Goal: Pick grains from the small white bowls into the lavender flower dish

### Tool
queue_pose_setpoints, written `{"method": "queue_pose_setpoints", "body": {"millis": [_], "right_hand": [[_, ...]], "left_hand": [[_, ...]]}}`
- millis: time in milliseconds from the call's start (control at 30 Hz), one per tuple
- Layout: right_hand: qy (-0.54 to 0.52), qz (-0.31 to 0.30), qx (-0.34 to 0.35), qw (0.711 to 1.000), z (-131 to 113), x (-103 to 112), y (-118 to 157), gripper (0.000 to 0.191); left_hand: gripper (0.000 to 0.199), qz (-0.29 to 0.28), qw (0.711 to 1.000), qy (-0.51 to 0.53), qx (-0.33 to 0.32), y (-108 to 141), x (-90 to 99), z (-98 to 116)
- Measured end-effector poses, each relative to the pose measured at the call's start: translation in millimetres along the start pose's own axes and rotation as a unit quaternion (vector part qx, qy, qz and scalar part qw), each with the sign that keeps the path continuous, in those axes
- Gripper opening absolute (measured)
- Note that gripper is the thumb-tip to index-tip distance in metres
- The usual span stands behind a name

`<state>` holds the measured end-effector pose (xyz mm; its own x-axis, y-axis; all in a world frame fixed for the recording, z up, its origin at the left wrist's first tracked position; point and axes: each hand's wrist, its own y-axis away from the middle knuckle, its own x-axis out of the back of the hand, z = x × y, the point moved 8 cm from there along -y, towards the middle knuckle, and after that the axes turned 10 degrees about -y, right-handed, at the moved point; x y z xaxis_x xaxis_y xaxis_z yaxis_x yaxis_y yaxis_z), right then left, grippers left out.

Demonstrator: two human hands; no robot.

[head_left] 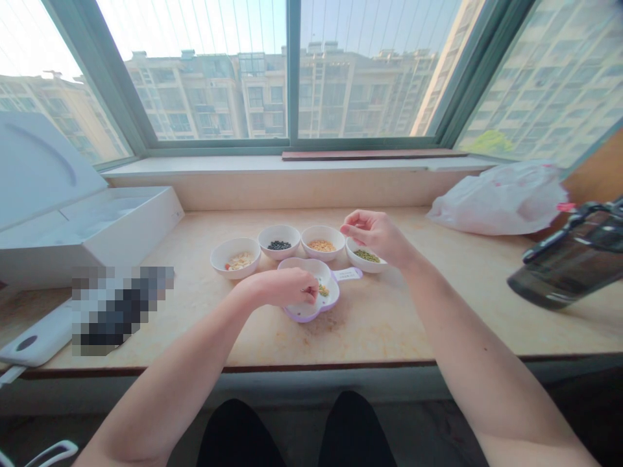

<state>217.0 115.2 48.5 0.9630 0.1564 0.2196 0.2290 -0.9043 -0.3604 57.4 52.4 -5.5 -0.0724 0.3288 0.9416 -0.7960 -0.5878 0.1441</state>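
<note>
Windows [219, 78] spanned the back, buildings beyond. Pale bench [272, 344] below carried an opened white box [131, 227] at left, a dark jug [574, 259] and plastic bag [501, 198] at right. Purple-rimmed dish [298, 312] sat near the middle, a few green and yellow grains inside. Behind and beside it, four white bowls: pale pieces [240, 261], black beans [279, 245], yellow grains [322, 246], green beans [367, 256]. Left hand [285, 287] was over the dish, fingers curled, tips drawn together; any grain between them was hidden. Right hand [379, 235] hung at the green beans' bowl, thumb and forefinger curved toward each other; contact or contents unclear. Judgement: small pieces were being handled at dish and bowl; that called for a fine pinch, clear of the rims.
</note>
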Motion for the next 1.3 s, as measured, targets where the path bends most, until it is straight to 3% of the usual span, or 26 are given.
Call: {"method": "queue_pose_setpoints", "body": {"millis": [167, 267, 400, 500, 633, 767, 867, 933, 1000, 1100, 1233, 1300], "right_hand": [[0.124, 0.047, -0.001, 0.991, -2, 29, -2, 0.041], [0.263, 0.053, -0.035, 0.963, 5, 45, -3, 0.027], [0.416, -0.008, -0.126, 0.900, 29, 52, -3, 0.028], [0.446, -0.063, -0.192, 0.872, 48, 51, -1, 0.028], [0.421, -0.077, -0.197, 0.882, 50, 43, 0, 0.017], [0.389, -0.028, -0.113, 0.914, 27, 29, -3, 0.019], [0.278, 0.003, -0.021, 0.960, 5, 9, 0, 0.027], [0.147, -0.015, 0.024, 0.989, -5, -11, 5, 0.034], [0.052, -0.048, 0.045, 0.996, -10, -32, 11, 0.039], [-0.007, -0.090, 0.024, 0.996, -10, -57, 19, 0.041], [-0.003, -0.078, -0.011, 0.997, -2, -62, 21, 0.042], [0.010, -0.071, -0.017, 0.997, 3, -61, 21, 0.042]], "left_hand": [[0.021, 0.085, 0.996, 0.019, 0.018, 3, 19.5, -3], [0.027, 0.140, 0.988, 0.045, 0.051, 4, 28.5, -10], [0.029, 0.192, 0.974, 0.086, 0.083, 6, 36.2, -16], [0.034, 0.200, 0.962, 0.151, 0.109, 6, 35.7, -20], [0.041, 0.182, 0.926, 0.317, 0.091, 2, 28.0, -20], [0.042, 0.153, 0.858, 0.489, 0.043, -1, 21.2, -16], [0.042, 0.132, 0.817, 0.561, 0.025, -2, 19.0, -12], [0.042, 0.126, 0.799, 0.588, 0.020, -2, 18.7, -10], [0.042, 0.128, 0.788, 0.601, 0.019, -2, 18.6, -9], [0.043, 0.147, 0.782, 0.605, 0.020, -5, 17.4, -10], [0.044, 0.209, 0.792, 0.572, 0.045, -10, 15.3, -19], [0.040, 0.253, 0.812, 0.519, 0.082, -9, 16.8, -26]]}}
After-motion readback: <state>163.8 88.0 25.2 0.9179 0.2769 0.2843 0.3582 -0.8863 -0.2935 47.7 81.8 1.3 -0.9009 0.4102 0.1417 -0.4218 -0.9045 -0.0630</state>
